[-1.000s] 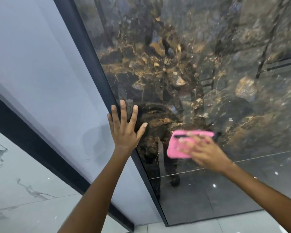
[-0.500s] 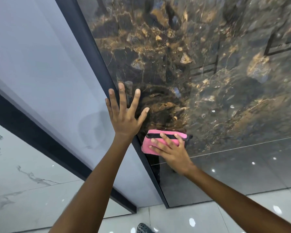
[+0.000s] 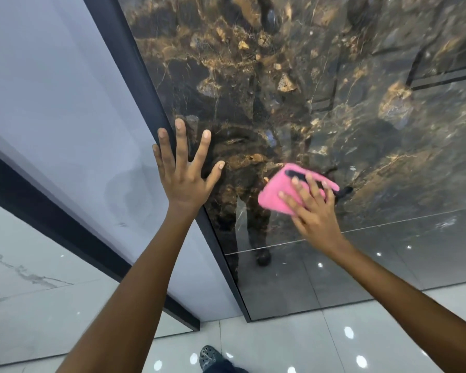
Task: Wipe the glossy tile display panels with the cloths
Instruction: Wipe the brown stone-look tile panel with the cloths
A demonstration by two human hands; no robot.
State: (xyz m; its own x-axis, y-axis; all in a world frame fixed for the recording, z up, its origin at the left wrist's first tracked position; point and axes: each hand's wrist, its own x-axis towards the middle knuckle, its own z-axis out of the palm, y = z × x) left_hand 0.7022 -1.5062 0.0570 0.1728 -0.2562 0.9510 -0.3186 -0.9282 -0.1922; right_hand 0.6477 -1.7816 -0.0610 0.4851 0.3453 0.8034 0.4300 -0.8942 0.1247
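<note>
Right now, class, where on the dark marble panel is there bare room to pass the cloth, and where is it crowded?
Free: the dark marble panel above the pink cloth and to its right, and the strip below the right hand. Crowded: the left edge by the black frame, where the left hand presses with fingers spread.

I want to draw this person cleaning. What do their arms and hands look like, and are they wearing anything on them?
Both arms are bare, with no sleeves in view. The left hand and right hand have no gloves, rings, watch or bracelets. The fingernails are short and unpainted.
</note>
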